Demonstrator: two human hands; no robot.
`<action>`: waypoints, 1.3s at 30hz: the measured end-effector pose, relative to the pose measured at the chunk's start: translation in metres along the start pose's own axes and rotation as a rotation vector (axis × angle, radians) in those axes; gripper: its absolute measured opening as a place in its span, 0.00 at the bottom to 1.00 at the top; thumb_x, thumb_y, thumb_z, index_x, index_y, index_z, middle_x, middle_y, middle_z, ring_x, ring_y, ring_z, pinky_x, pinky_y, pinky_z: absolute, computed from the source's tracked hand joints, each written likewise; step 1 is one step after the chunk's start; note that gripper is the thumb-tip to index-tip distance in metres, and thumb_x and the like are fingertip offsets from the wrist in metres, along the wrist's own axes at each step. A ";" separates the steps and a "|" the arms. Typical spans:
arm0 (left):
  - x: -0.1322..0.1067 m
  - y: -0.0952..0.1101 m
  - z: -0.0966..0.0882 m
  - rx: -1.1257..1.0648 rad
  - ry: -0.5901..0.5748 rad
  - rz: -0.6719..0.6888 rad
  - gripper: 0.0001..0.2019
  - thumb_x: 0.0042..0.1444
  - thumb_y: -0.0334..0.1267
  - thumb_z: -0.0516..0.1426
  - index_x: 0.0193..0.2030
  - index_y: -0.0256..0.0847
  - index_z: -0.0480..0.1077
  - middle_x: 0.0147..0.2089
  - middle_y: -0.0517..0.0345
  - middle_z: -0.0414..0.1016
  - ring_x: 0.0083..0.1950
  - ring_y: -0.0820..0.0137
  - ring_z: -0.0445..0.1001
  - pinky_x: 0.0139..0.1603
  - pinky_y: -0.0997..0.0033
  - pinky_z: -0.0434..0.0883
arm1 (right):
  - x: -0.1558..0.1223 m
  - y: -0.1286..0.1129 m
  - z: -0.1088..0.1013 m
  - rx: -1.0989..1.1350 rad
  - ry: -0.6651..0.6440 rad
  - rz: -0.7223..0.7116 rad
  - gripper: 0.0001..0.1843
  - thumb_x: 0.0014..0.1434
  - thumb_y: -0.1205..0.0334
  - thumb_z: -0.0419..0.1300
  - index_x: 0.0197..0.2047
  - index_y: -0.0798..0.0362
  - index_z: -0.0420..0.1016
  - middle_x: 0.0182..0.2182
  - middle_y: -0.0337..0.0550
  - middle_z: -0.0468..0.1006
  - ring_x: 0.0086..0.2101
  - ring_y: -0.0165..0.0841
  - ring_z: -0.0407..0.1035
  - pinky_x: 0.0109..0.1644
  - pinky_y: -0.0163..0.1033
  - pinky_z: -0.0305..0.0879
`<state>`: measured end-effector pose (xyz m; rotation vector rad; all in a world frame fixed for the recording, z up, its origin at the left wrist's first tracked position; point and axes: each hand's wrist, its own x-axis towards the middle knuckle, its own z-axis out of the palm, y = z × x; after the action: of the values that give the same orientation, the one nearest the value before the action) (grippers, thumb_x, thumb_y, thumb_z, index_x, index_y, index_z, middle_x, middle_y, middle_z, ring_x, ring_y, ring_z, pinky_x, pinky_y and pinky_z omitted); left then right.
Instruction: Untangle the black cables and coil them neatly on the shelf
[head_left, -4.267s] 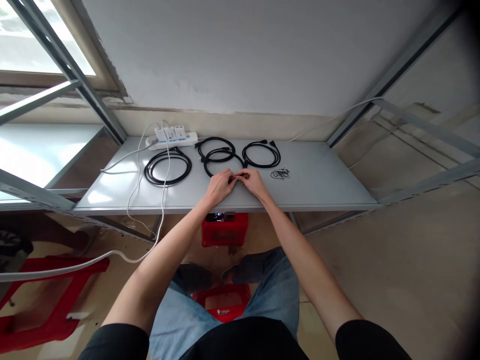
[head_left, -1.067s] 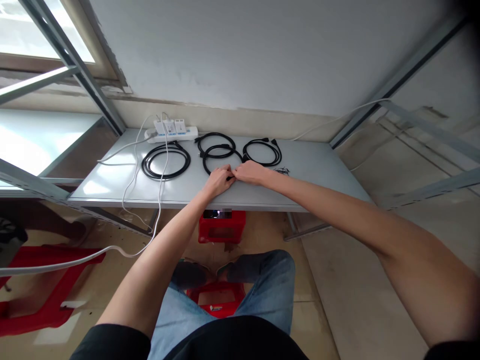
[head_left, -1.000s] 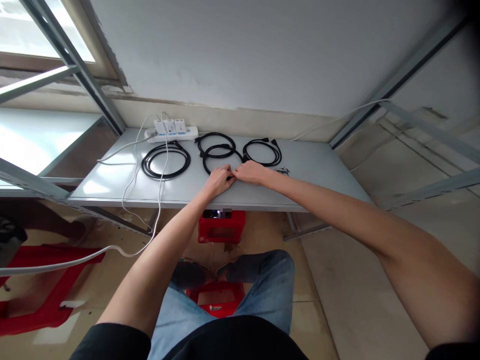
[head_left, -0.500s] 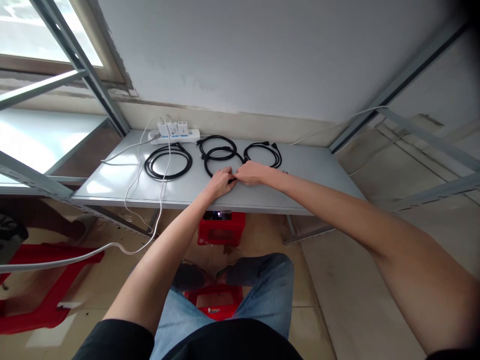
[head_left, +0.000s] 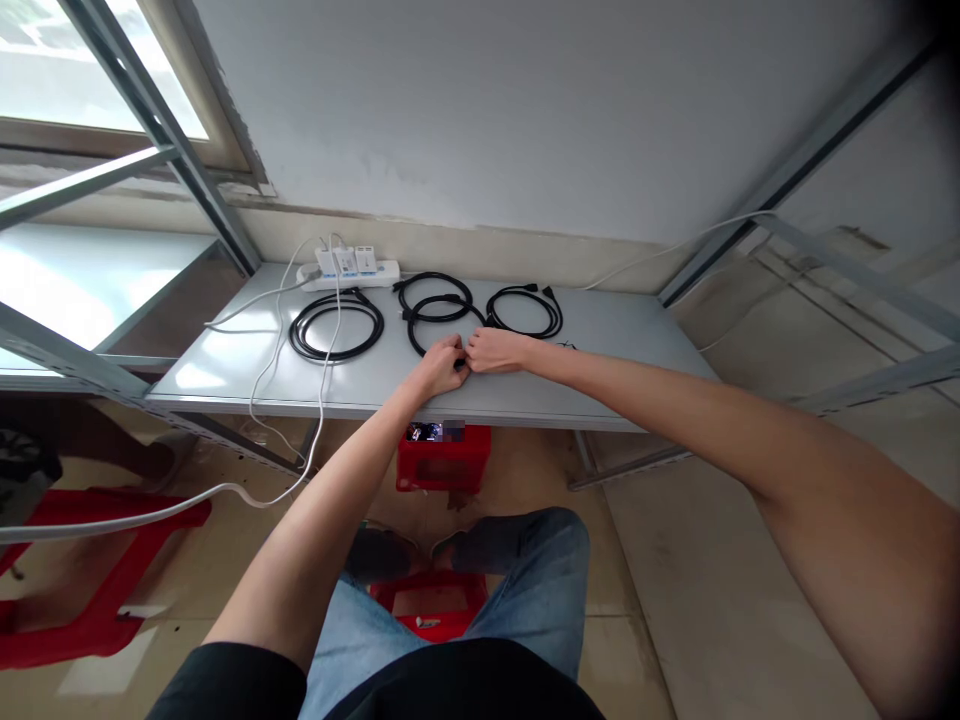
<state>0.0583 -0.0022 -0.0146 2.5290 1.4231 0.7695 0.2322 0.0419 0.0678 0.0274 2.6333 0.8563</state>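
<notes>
A coiled black cable (head_left: 415,336) lies near the middle of the shelf, and its near side is hidden under my hands. My left hand (head_left: 441,368) is closed on that side, with a bit of black showing between thumb and fingers. Right against it, my right hand (head_left: 498,350) is pinched on the same cable, knuckles up; its fingertips are mostly hidden. Behind, a second black coil (head_left: 403,296) partly overlaps the first. A third coil (head_left: 556,325) with two plug ends rests to the right, and a larger coil (head_left: 292,338) to the left.
A white power strip (head_left: 386,273) with plugged-in adapters stands along the wall. White cords (head_left: 328,375) hang over the front edge of the grey shelf (head_left: 645,350). Small dark ties (head_left: 567,345) lie beside my right forearm. A red stool (head_left: 442,468) stands beneath; metal posts flank the shelf.
My right hand has shifted slightly left and down, closer against my left hand. The coils lie as before.
</notes>
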 end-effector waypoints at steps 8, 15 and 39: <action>0.001 -0.003 0.004 0.003 0.035 -0.014 0.07 0.61 0.31 0.60 0.37 0.36 0.82 0.45 0.42 0.78 0.50 0.56 0.78 0.53 0.60 0.75 | -0.008 -0.009 0.001 -0.044 0.126 0.096 0.16 0.73 0.75 0.54 0.46 0.63 0.85 0.43 0.57 0.84 0.43 0.41 0.74 0.40 0.43 0.59; 0.001 -0.001 0.003 -0.004 0.045 -0.026 0.07 0.62 0.31 0.60 0.35 0.37 0.81 0.43 0.44 0.77 0.48 0.56 0.78 0.51 0.61 0.75 | -0.014 -0.010 -0.004 -0.061 0.142 0.067 0.21 0.72 0.78 0.50 0.41 0.61 0.85 0.43 0.56 0.82 0.38 0.39 0.72 0.36 0.43 0.54; 0.001 0.002 -0.002 -0.049 0.026 -0.056 0.05 0.61 0.31 0.62 0.36 0.38 0.80 0.43 0.44 0.78 0.49 0.56 0.78 0.52 0.61 0.75 | -0.010 -0.010 -0.011 -0.086 0.140 -0.015 0.18 0.65 0.81 0.55 0.32 0.57 0.83 0.32 0.49 0.81 0.34 0.36 0.71 0.37 0.42 0.52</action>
<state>0.0597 -0.0031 -0.0118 2.4404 1.4582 0.8206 0.2387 0.0264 0.0735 -0.0779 2.7184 0.9994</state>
